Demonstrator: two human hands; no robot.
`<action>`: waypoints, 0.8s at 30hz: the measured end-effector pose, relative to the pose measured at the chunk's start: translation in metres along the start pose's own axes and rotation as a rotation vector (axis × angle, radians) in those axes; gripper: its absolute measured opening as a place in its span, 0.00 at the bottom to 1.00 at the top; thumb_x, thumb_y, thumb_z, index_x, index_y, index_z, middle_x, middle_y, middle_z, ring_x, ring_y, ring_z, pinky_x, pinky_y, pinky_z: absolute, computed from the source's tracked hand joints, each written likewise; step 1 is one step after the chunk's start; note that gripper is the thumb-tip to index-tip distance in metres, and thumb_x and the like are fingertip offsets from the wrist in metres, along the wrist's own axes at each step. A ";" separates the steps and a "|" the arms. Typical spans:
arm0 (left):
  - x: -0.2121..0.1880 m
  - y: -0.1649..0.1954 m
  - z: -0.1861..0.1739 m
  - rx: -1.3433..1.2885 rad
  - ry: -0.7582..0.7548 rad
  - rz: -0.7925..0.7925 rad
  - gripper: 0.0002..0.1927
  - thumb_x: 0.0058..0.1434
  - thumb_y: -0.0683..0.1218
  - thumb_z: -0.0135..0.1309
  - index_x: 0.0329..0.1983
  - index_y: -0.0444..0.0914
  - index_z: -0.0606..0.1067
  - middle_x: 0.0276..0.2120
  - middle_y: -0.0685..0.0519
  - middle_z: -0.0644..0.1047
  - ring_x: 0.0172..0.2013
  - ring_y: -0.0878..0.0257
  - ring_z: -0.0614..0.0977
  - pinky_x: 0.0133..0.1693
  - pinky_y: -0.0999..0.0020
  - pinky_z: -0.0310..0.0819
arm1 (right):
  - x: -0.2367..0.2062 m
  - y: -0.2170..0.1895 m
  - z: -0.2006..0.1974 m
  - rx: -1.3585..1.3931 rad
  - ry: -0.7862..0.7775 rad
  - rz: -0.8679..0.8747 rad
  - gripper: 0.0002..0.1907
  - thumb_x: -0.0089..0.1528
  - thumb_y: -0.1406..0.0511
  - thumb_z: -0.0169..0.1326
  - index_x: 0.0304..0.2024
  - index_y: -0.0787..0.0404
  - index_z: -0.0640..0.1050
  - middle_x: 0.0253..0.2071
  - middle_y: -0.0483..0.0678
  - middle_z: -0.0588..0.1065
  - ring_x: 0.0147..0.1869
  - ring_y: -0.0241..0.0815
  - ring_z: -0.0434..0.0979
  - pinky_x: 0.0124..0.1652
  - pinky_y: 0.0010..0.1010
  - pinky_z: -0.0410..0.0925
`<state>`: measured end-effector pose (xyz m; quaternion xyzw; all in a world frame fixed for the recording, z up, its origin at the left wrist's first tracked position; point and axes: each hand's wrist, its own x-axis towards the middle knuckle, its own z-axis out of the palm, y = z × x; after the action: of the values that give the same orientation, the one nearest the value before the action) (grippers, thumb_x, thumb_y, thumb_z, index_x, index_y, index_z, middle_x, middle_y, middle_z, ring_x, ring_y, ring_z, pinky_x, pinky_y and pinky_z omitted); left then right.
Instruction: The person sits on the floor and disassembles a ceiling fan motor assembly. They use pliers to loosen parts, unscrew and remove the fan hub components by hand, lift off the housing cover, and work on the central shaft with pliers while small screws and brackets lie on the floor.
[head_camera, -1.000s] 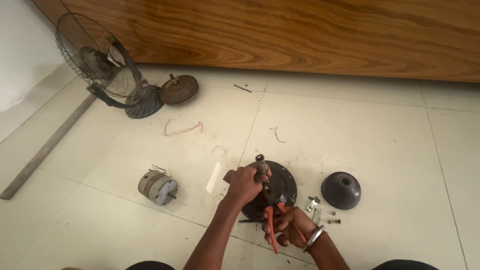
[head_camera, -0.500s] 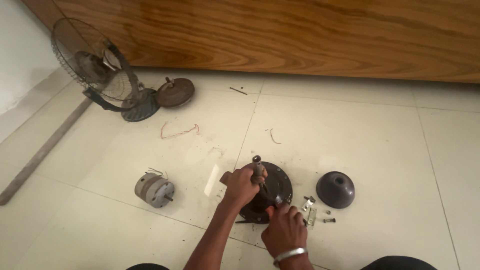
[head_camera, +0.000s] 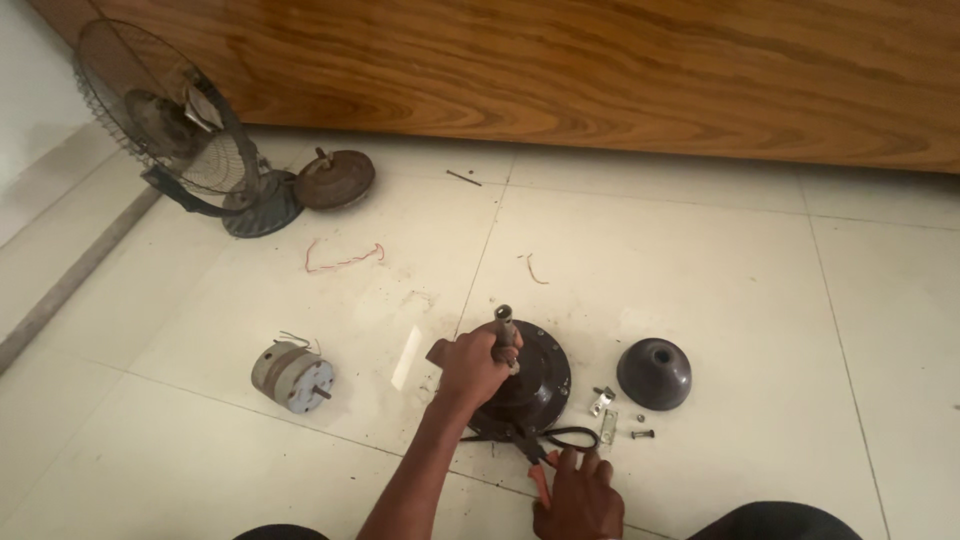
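Fan base (head_camera: 535, 385) sits on the floor, left hand (head_camera: 475, 362) wrapped round its shaft (head_camera: 503, 322); just below it, right hand (head_camera: 578, 497) fingers closed on orange pliers (head_camera: 538, 478).

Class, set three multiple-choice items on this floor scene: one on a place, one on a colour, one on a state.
1. Where does the small motor lie?
A. left of the round base
B. on the dome cover
C. against the wooden panel

2. What colour are the tool handles by the right hand?
A. blue
B. orange-red
C. green

3. What is the left hand doing?
A. lying flat on the tiles
B. holding the fan cage
C. gripping the upright shaft

Answers:
1 A, the motor sits on the tiles to the left of the round base, apart from it.
2 B, orange-red handles show beside the right hand.
3 C, the left hand is closed around the shaft, which stands up from the base.
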<state>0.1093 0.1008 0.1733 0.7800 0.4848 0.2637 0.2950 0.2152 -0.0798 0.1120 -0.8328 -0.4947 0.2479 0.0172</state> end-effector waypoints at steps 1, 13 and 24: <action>-0.002 0.001 0.000 -0.013 -0.003 -0.013 0.04 0.60 0.41 0.55 0.35 0.43 0.80 0.30 0.56 0.84 0.33 0.61 0.87 0.39 0.63 0.78 | 0.007 0.005 0.004 -0.011 -0.061 -0.029 0.33 0.55 0.48 0.65 0.56 0.51 0.68 0.54 0.51 0.66 0.61 0.52 0.69 0.49 0.41 0.75; 0.000 0.012 0.000 0.009 -0.009 -0.052 0.03 0.62 0.43 0.55 0.35 0.43 0.79 0.29 0.56 0.84 0.33 0.60 0.86 0.39 0.60 0.75 | 0.043 0.054 0.081 -0.139 0.182 -0.329 0.30 0.59 0.40 0.59 0.48 0.54 0.74 0.44 0.50 0.71 0.51 0.49 0.73 0.34 0.39 0.76; -0.003 0.008 0.011 -0.109 0.070 -0.012 0.05 0.60 0.38 0.53 0.34 0.40 0.79 0.30 0.54 0.83 0.33 0.62 0.86 0.36 0.64 0.79 | 0.054 0.043 0.069 -0.117 0.198 -0.440 0.31 0.56 0.42 0.63 0.45 0.58 0.74 0.48 0.52 0.69 0.55 0.50 0.73 0.33 0.39 0.76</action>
<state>0.1205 0.0932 0.1707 0.7502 0.4844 0.3150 0.3215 0.2420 -0.0718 0.0180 -0.7248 -0.6736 0.1264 0.0709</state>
